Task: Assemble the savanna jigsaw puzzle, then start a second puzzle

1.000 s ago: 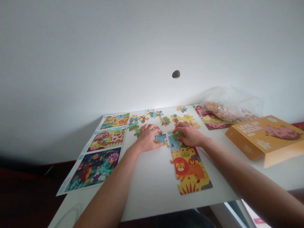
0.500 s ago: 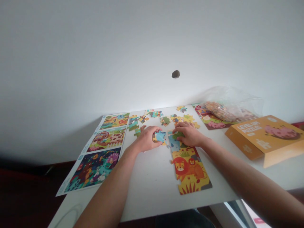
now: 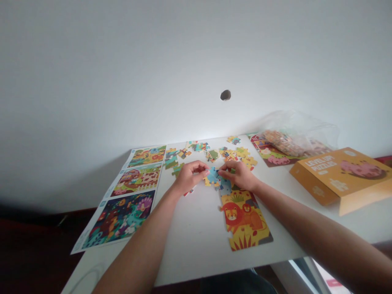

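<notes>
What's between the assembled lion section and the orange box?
Between the lion section and the orange box, the head view shows the right forearm slanting across, with white tabletop beneath; the arm hides part of that surface.

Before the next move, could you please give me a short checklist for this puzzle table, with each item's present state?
1. Blue puzzle piece gripped: ok, between the fingers of the left hand and right hand.
2. Lion section lying flat on the table: ok.
3. Blue puzzle piece joined to the lion section: cannot tell; they overlap in this view.
4. All loose pieces unobstructed: not ok; the left hand partly hides some.
5. Printed sheet's three pictures visible: ok, at the left.
6. Orange box apart from the hands: ok, off to the right.
</notes>
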`<state>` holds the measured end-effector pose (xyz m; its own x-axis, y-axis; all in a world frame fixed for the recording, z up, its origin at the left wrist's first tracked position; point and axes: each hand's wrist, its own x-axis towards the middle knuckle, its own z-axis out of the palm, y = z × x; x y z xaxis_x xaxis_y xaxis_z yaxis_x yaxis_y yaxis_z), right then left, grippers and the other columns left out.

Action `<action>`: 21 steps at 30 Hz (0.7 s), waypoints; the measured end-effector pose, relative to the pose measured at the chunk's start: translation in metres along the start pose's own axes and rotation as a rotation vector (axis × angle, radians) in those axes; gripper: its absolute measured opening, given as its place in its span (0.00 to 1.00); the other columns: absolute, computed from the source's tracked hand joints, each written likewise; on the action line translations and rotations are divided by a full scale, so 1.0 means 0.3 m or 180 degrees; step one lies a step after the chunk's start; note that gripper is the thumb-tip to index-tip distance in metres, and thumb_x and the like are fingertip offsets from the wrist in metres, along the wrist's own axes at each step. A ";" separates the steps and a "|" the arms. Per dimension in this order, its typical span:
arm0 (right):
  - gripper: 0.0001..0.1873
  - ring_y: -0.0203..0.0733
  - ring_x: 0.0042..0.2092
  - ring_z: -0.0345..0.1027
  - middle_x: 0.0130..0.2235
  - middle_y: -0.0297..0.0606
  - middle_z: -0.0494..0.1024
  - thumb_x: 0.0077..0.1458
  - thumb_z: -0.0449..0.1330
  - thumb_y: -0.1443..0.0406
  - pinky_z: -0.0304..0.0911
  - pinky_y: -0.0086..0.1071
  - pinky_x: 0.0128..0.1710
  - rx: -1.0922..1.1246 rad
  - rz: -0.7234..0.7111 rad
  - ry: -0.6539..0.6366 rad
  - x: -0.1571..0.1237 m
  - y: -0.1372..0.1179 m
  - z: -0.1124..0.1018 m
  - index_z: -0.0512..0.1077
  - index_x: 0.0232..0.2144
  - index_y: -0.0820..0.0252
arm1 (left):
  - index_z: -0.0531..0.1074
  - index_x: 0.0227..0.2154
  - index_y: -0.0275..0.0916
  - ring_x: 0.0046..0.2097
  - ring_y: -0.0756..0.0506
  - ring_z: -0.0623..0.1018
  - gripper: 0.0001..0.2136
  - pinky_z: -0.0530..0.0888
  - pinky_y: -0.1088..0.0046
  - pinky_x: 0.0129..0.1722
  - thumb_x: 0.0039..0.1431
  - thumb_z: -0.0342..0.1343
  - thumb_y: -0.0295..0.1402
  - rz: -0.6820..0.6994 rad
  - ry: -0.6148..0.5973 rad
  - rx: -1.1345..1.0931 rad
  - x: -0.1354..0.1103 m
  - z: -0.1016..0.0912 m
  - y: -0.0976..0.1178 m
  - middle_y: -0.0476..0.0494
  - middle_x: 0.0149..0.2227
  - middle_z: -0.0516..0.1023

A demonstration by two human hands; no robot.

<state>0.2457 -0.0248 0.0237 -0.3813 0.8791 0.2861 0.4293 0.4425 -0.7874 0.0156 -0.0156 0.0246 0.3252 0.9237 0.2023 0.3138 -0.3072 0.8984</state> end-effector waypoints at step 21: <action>0.18 0.54 0.50 0.66 0.44 0.43 0.74 0.53 0.66 0.53 0.55 0.49 0.52 -0.2014 0.0115 -0.0246 0.006 0.072 -0.069 0.77 0.45 0.49 | 0.76 0.28 0.37 0.32 0.47 0.75 0.08 0.71 0.71 0.36 0.53 0.61 0.37 0.0249 0.0495 0.0257 0.001 -0.037 -0.002 0.46 0.29 0.78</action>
<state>0.2712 -0.0101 0.0185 -0.4054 0.8905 0.2064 0.8345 0.4527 -0.3143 0.0056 -0.0126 0.0285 0.2118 0.9185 0.3338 0.3656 -0.3912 0.8446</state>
